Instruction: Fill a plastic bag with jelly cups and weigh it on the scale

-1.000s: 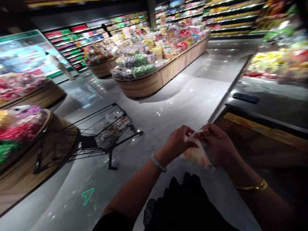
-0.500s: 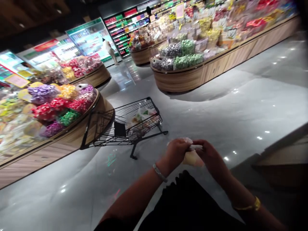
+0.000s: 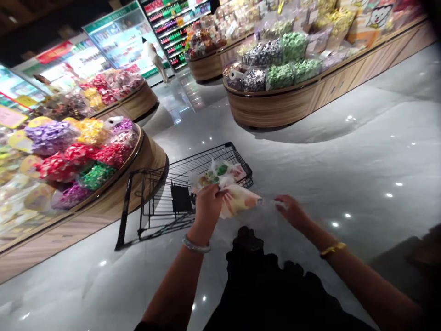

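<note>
Black wire shopping cart (image 3: pixel 245 166): stands upright on the grey floor (image 3: pixel 310 184), handle end nearest the left display, a dark flat panel (image 3: pixel 181 198) fixed inside near the handle.
Bags in the cart (image 3: pixel 220 171): thin, see-through plastic, bunched at the front end; green and pale contents show through, too blurred to name.
Clear plastic bag (image 3: pixel 239 201): hangs from the left hand, its body slanting toward the right hand, in line with the near side of the cart; whether it is over the basket or just in front of it, I cannot tell. Yellowish and orange-red contents show through.
Left hand (image 3: pixel 207 202): closed, gripping the gathered neck of that bag; a pale bangle (image 3: pixel 196 244) rings the wrist.
Right hand (image 3: pixel 289 211): apart from the bag, just beside its tip, fingers bent; a whitish streak shows at the fingertips, and I cannot tell whether it is gripped. Gold-coloured bracelet (image 3: pixel 333 249) at the wrist.
Left wooden display (image 3: pixel 151 154): rounded end, heaped with what look like wrapped sweets, purple (image 3: pixel 51 138), yellow, red and green in separate mounds.
Middle wooden display (image 3: pixel 268 108): green packs (image 3: pixel 306 71) beside black-and-white ones (image 3: pixel 254 79).
Glass-fronted coolers (image 3: pixel 119 37): lit, stocked behind the displays; a person in light clothing (image 3: pixel 153 55) stands near.
</note>
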Demonstrator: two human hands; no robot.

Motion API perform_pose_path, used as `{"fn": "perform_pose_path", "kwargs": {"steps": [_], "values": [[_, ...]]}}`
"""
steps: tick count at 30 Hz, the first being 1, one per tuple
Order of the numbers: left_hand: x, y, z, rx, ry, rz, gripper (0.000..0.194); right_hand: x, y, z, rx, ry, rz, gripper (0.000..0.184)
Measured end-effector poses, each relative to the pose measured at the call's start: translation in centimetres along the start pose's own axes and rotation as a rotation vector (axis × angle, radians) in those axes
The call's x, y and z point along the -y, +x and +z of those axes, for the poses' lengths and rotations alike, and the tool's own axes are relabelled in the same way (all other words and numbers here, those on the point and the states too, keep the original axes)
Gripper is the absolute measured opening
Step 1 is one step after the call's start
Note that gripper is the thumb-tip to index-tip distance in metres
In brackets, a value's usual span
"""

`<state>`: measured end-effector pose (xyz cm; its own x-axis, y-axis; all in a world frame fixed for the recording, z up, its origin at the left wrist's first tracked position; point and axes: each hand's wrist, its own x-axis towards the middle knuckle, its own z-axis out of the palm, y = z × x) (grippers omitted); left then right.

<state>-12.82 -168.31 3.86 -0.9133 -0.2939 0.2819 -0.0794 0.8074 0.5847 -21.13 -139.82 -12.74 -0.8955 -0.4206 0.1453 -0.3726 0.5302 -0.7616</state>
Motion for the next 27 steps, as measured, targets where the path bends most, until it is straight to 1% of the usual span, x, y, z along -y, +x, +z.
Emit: {"fn": "perform_pose_path", "kwargs": {"steps": [2, 3, 5, 7, 8, 10, 11, 13, 15, 18, 22, 27], "values": [[3.1, 3.1, -1.4, -0.040, 0.052, 0.016, 0.030, 1.2, 3.6, 6.1, 0.156, -0.094, -0.032, 0.038], [4.7, 4.6, -2.1, -0.055, 0.069, 0.027, 0.027, 2.1, 5.3, 8.8, 0.205, -0.132, -0.032, 0.043], [7.8, 7.4, -3.1, -0.073, 0.078, 0.043, 0.022, 3.9, 8.4, 13.5, 0.286, -0.180, -0.037, 0.052], [10.8, 10.0, -3.7, -0.075, 0.077, 0.033, 0.022, 5.0, 11.0, 17.0, 0.365, -0.209, -0.039, 0.058], [12.2, 11.2, -3.7, -0.070, 0.079, 0.014, 0.023, 5.1, 12.1, 18.4, 0.411, -0.229, -0.032, 0.061], [15.0, 13.3, -3.1, -0.052, 0.089, -0.036, 0.024, 4.5, 13.6, 20.5, 0.497, -0.290, -0.001, 0.066], [16.2, 14.3, -2.5, -0.034, 0.093, -0.064, 0.023, 4.0, 14.1, 21.2, 0.525, -0.325, 0.016, 0.068], [18.4, 16.1, -0.8, 0.010, 0.094, -0.120, 0.017, 2.9, 14.6, 22.2, 0.541, -0.376, 0.033, 0.069], [20.3, 17.7, 1.2, 0.062, 0.083, -0.157, 0.014, 2.2, 14.6, 22.6, 0.507, -0.391, 0.017, 0.067], [22.3, 19.7, 4.5, 0.136, 0.070, -0.171, 0.016, 1.9, 14.1, 22.7, 0.433, -0.383, 0.003, 0.062], [23.9, 21.8, 9.1, 0.266, 0.053, -0.167, 0.015, 2.2, 13.5, 22.7, 0.392, -0.366, 0.025, 0.056], [24.4, 23.0, 15.2, 0.429, 0.025, -0.213, 0.013, 2.1, 12.6, 22.5, 0.347, -0.326, 0.017, 0.048]]}}
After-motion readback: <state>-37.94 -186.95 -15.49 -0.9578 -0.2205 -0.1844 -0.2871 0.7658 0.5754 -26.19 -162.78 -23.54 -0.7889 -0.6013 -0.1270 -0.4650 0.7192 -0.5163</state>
